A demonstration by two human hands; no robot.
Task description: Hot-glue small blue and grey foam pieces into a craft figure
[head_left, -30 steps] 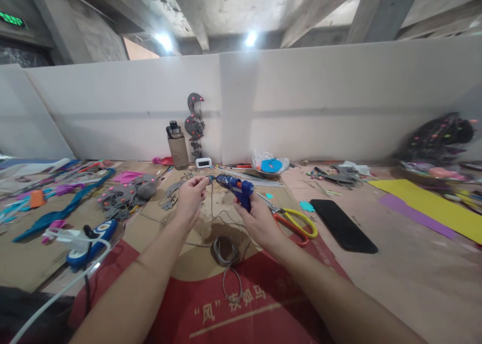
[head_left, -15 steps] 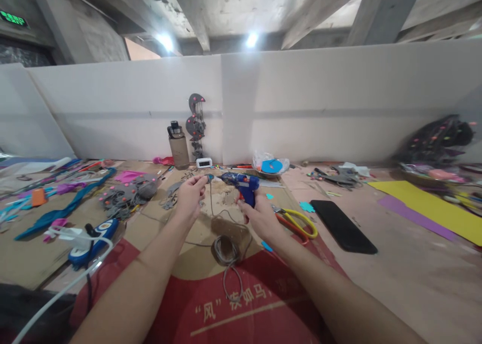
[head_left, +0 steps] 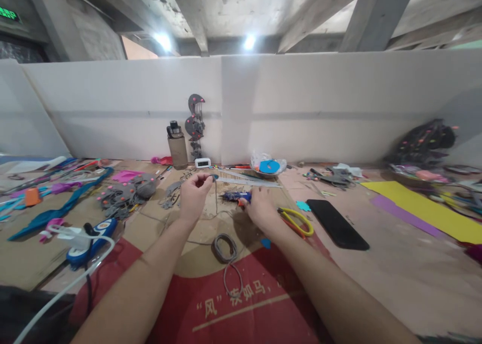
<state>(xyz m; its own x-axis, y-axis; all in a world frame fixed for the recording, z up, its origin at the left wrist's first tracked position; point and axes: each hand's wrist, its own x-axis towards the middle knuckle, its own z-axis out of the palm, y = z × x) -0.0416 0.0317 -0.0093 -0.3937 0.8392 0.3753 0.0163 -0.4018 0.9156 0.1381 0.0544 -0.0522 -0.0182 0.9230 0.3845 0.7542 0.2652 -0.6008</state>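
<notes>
**Glue gun held low beside a pinched teal scrap**

A blue hot-glue gun [head_left: 238, 197] is held just above or on the flattened cardboard [head_left: 146, 233], and its contact with the sheet cannot be judged. It is gripped in the right hand [head_left: 261, 203], by which the handle and rear body are mostly covered (the trigger finger cannot be made out). A small teal scrap [head_left: 216, 177] is pinched at its edge by the left hand [head_left: 194, 193], at ten o'clock from the gun; a grey cord [head_left: 216, 199] appears to hang beneath it. The edge grip is probably used so that the scrap's face is left free, and the gun is apparently held from behind so that bare fingers are kept off the hot tip.

The nozzle is pointed towards nine o'clock, with the barrel's long axis lying roughly nine to three.

Farther out, a cord coil [head_left: 225, 261] is laid at six o'clock, yellow-handled scissors [head_left: 311, 227] between three and four, and a black smartphone [head_left: 337, 223] beyond them. A drinking bottle [head_left: 177, 150] is stood between ten and eleven.
</notes>
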